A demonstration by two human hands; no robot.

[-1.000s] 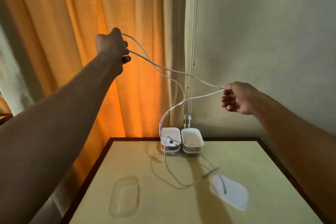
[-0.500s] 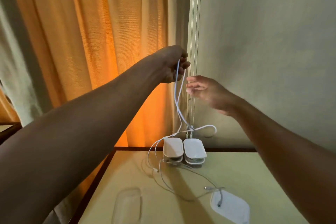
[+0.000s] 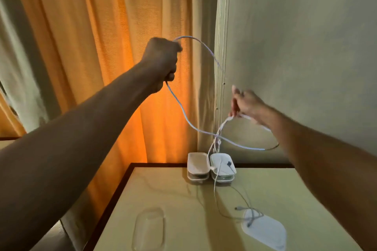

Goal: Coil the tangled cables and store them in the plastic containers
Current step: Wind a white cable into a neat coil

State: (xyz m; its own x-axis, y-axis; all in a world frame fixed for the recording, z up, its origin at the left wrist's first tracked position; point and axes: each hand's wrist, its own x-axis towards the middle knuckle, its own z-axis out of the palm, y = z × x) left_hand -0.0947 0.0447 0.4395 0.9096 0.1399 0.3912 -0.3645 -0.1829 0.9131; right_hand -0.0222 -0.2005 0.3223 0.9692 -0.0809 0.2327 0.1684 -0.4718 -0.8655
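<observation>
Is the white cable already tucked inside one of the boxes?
No, the white cable hangs loose in the air, held by the left hand and right hand, above the boxes.

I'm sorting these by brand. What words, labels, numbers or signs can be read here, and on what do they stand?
None: no text shows on the left container, the right container, the white cable, the loose lid or the table. Any fine print would be too small to read.

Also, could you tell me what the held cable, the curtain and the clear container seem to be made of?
White cable: likely plastic- or rubber-sheathed, smooth, bending in loose curves.
Orange curtain: woven fabric, matte, hanging in folds, light glowing through.
Clear container: probably transparent plastic, see-through with a glossy rim.
</observation>
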